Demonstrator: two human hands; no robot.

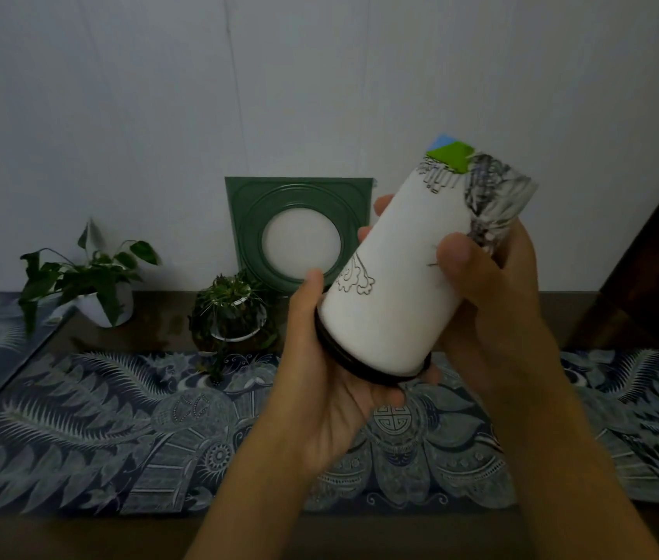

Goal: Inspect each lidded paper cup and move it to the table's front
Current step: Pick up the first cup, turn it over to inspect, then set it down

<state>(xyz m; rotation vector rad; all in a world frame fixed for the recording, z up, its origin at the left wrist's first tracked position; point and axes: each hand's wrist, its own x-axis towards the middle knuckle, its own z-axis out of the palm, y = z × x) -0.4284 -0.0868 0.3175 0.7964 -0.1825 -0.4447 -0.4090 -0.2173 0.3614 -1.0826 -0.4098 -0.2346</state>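
White paper cup (396,276) with black lid (364,367), ink-style print, green-blue patch near base; inverted, tilted, lid end down, held above table (150,313) mid-front. Left hand (331,381) cupping lid end, fingers wrapped behind. Right hand (493,284) gripping upper body. Two potted plants (89,280) (234,313) at back edge.

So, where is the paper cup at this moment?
In the head view, right of centre, the paper cup is above the table, tilted lid-down between the left hand and right hand.

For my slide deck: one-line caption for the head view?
Both hands, left hand and right hand, hold an inverted lidded paper cup above the patterned cloth.
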